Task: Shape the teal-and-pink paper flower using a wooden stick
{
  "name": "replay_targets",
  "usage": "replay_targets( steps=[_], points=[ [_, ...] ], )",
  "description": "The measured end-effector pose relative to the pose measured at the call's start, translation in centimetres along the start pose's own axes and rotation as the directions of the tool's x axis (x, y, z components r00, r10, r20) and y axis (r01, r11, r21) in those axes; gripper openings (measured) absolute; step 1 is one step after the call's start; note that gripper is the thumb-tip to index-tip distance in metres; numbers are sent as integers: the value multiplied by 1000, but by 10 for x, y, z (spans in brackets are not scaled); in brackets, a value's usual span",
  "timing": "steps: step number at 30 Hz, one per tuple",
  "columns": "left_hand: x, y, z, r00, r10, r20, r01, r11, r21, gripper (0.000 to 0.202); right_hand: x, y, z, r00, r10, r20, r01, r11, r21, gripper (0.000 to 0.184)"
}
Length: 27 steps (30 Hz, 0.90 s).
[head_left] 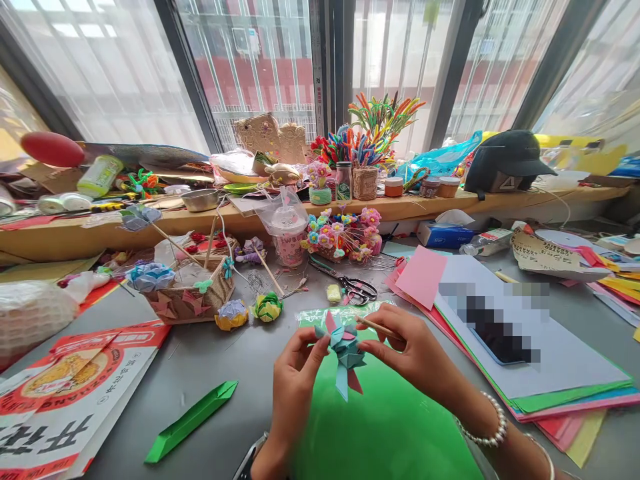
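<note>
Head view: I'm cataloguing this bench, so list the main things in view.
Folded-paper piece: one, blue and pink, between the hands
Stick: one, tan, in the right hand
Sheet: one, green, beneath the hands
Folded strip: one, green, table's left
Printed bag: one, red and white, far left
Cup: one, pink and clear, by the ledge
Tissue box: one, blue, before the ledge
Cap: one, black, ledge's right
Paper stack: one, multicoloured, table's right
Left hand: one, bare, touching the piece
Right hand: one, bare, gripping the stick

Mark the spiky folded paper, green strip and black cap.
Spiky folded paper [347, 348]: head view, its blue centre.
Green strip [191, 422]: head view, its middle.
Black cap [504, 159]: head view, the crown.
</note>
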State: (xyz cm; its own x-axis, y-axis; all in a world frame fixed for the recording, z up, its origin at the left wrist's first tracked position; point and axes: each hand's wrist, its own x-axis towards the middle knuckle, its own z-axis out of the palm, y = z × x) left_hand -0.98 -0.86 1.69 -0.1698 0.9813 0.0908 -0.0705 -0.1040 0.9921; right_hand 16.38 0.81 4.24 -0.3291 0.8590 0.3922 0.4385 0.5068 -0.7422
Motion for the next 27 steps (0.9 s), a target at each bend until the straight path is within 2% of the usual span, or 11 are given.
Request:
replay_targets(
  steps=[4,7,10,15,19,23,27],
  points=[
    [-1,0,1,999,-43,10,43,999,-14,15,-2,0,-1,994,-111,2,111,994,4,15],
    [-3,0,5,999,-11,-38,10,1000,-21,14,-3,-1,0,984,-180,-19,179,983,-28,14],
    [-5,2,9,995,66,-73,-66,998,-4,11,-4,0,3,965,-261,-9,257,955,-145,14],
    [-5,5,7,992,124,18,-125,989,83,6,-6,1,8,909,-417,14,394,845,-361,13],
    [-6,-1,6,977,210,39,-213,968,135,4,-7,1,12,890,-456,-28,404,814,-417,18],
    [-7,-10,7,923,366,115,-382,908,172,27,-8,1,14,883,-462,-85,376,804,-461,20],
    [-2,-10,3,901,365,233,-413,886,209,26,-11,1,15,881,-466,-79,370,783,-499,20]
  ],
)
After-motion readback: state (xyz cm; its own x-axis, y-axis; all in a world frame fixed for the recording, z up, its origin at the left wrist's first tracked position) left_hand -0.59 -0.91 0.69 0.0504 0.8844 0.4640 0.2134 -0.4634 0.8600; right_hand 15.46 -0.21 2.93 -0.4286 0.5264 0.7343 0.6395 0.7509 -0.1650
